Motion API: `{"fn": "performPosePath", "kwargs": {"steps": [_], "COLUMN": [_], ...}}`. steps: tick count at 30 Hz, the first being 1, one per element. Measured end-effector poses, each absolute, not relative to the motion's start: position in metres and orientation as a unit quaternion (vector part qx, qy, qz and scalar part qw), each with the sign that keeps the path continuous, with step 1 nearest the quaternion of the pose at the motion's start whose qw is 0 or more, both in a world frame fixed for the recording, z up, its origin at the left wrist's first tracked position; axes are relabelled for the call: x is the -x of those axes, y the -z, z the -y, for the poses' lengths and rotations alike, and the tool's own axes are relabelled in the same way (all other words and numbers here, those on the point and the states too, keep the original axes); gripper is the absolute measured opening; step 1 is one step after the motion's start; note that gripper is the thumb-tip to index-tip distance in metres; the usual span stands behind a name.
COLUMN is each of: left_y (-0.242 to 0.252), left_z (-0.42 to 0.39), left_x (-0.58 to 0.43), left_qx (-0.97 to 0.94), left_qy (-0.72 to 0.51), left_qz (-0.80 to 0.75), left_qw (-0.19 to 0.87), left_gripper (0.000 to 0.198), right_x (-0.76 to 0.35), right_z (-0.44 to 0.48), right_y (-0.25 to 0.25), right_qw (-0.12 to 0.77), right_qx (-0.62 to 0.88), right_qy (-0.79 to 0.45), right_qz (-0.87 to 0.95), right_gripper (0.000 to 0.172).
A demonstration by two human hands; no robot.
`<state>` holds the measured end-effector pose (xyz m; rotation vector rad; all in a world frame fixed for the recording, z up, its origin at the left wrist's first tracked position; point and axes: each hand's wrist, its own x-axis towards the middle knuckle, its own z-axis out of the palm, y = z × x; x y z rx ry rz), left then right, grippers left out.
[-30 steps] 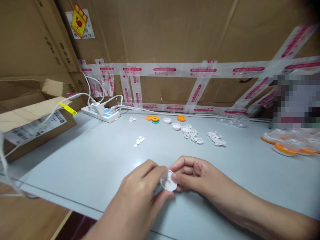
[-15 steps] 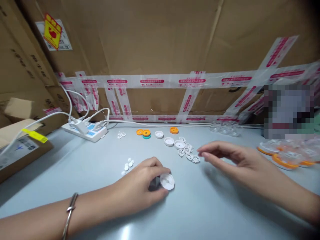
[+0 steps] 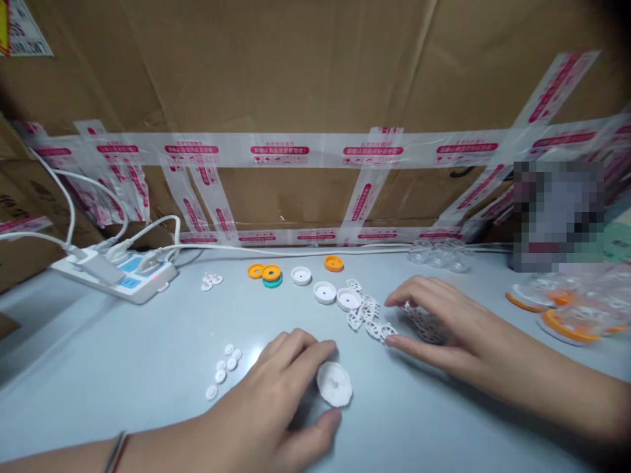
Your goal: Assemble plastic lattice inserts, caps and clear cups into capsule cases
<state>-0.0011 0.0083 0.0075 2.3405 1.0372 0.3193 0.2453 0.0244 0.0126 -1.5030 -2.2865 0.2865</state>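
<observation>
the left hand (image 3: pixel 286 387) stands open, thumb and fingers parted around a white disc (image 3: pixel 335 385) at its three o'clock. the right hand (image 3: pixel 446 318) is also open, its thumb tip near white openwork wheels (image 3: pixel 367 311) at nine o'clock; whether they touch i cannot tell.

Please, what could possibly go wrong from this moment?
1. The wheels lie bunched and partly overlapping beside the right hand; its fingers might catch several at once, or nudge the white cup touching the pile.
2. The disc sits between the left hand's spread thumb and index finger, so a bump could shift it.
3. Small gears lie near the left wrist, which could sweep them aside.
</observation>
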Motion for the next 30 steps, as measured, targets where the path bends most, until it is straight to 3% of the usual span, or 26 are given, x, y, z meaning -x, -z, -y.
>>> {"fn": "performPosePath", "kwargs": {"steps": [4, 9, 11, 21, 27, 30], "left_y": [-0.006, -0.004, -0.002, -0.001, 0.002, 0.002], "left_z": [-0.009, -0.007, -0.007, -0.008, -0.009, -0.009], "left_x": [0.003, 0.005, 0.005, 0.003, 0.003, 0.003], "left_qx": [-0.875, -0.866, -0.861, -0.877, -0.879, -0.87], "left_qy": [-0.116, -0.122, -0.131, -0.154, -0.172, -0.191], "left_qz": [-0.382, -0.395, -0.402, -0.379, -0.372, -0.377], "left_qw": [0.275, 0.282, 0.282, 0.253, 0.242, 0.255], "left_gripper": [0.042, 0.042, 0.04, 0.04, 0.042, 0.043], "right_x": [-0.265, -0.305, -0.313, -0.293, -0.293, -0.288], "right_z": [-0.032, -0.047, -0.053, -0.06, -0.064, -0.061], "right_y": [-0.04, -0.066, -0.063, -0.022, -0.018, -0.027], "right_qw": [0.195, 0.033, 0.016, 0.13, 0.161, 0.239], "right_qx": [0.6, 0.651, 0.632, 0.509, 0.545, 0.581], "right_qy": [-0.088, -0.129, -0.158, -0.188, -0.194, -0.265], "right_qz": [0.77, 0.747, 0.758, 0.83, 0.8, 0.731], "right_gripper": [0.033, 0.029, 0.027, 0.022, 0.018, 0.017]}}
